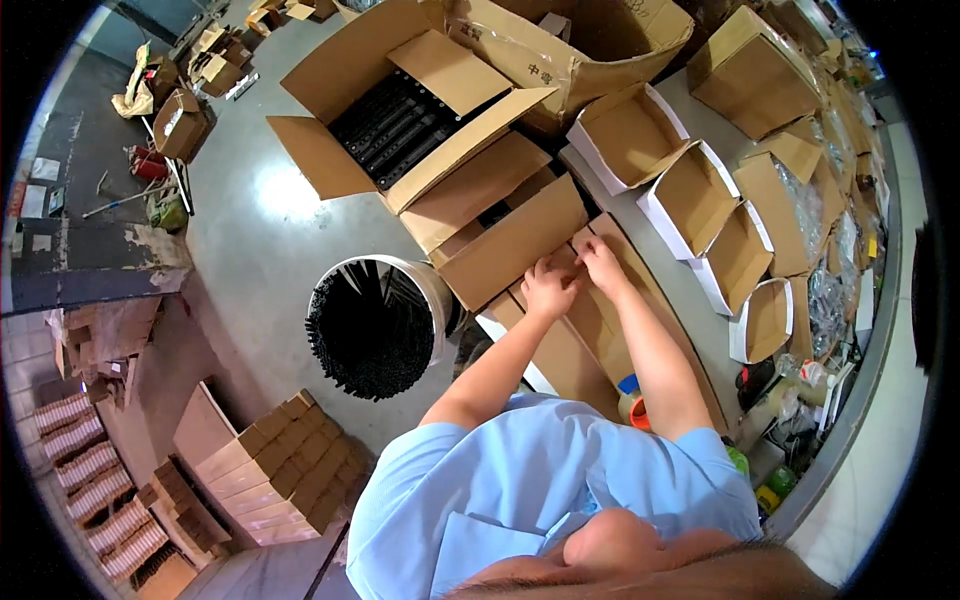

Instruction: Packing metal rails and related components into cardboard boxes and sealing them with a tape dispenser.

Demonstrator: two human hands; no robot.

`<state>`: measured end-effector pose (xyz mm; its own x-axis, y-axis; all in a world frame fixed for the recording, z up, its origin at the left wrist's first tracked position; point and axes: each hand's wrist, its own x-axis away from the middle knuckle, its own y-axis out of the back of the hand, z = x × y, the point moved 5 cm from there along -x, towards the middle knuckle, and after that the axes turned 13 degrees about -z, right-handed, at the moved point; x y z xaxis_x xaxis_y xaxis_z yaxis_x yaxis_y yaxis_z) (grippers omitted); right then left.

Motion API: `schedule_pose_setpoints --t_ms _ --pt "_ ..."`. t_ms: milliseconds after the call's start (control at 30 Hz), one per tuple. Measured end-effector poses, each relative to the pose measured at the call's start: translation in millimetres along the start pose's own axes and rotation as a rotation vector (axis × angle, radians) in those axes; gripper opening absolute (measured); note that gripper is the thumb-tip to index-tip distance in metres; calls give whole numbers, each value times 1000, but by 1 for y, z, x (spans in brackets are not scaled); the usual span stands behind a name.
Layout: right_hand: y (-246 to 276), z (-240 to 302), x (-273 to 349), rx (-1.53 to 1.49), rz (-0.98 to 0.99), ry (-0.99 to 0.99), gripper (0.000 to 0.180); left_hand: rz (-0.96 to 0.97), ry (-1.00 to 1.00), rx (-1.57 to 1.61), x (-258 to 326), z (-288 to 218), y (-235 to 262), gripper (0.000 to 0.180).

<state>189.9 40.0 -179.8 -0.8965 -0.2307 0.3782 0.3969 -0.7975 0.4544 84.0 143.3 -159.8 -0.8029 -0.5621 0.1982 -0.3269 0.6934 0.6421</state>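
My left hand (550,289) and my right hand (602,266) are close together over the far end of a long brown cardboard box (600,335). The fingers of both hands are bent and pressed inward at the cardboard. Whatever is between them is too small or hidden to make out. Just beyond my left hand stands an open carton (520,245) with raised flaps. Another long cardboard piece (655,290) lies along the right side, under my right forearm. A tape roll with an orange core (636,410) sits near my right elbow.
A larger open carton (335,85) holds rows of black parts. At left, a white bucket (438,310) is packed with thin black rods. Several shallow white-sided box trays (690,200) line the right of the table. Stacked cartons (280,470) stand on the floor at lower left.
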Motion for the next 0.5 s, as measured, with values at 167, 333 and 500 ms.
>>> schedule_pose_setpoints --t_ms 167,333,500 --pt "41 -1 35 -28 -108 120 29 -65 67 -61 10 -5 1 26" --pt "112 18 142 585 -258 42 44 -281 131 227 13 17 -7 33" --pt "133 16 252 712 17 -348 65 -517 137 422 18 4 16 46"
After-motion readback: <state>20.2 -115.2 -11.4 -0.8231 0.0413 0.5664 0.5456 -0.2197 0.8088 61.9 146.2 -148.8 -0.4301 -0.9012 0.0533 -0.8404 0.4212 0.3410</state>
